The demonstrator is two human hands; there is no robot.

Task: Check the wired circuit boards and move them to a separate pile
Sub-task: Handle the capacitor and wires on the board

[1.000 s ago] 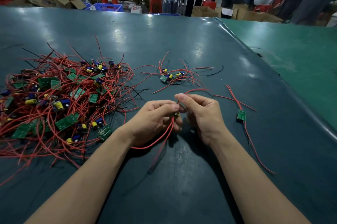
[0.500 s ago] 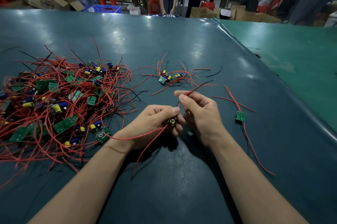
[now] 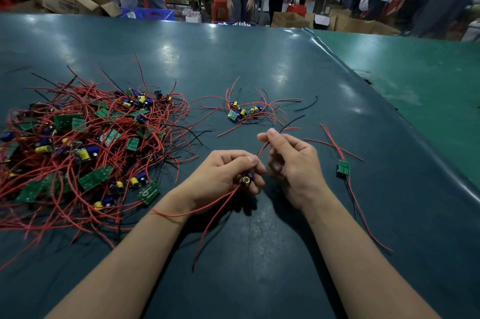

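Head view: above the near middle of the desk (image 3: 259, 64), the left hand (image 3: 223, 178) grips 1 wired circuit board (image 3: 245, 180). The right hand (image 3: 291, 160) pinches its red wire (image 3: 262, 148). A hard pull could probably tear the solder joint.

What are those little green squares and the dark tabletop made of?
The green boards look like rigid fibreglass laminate with a matte green coating: flat, with crisp edges. The tabletop seems covered in a rubber or vinyl mat: glossy glare spots and a curled seam.
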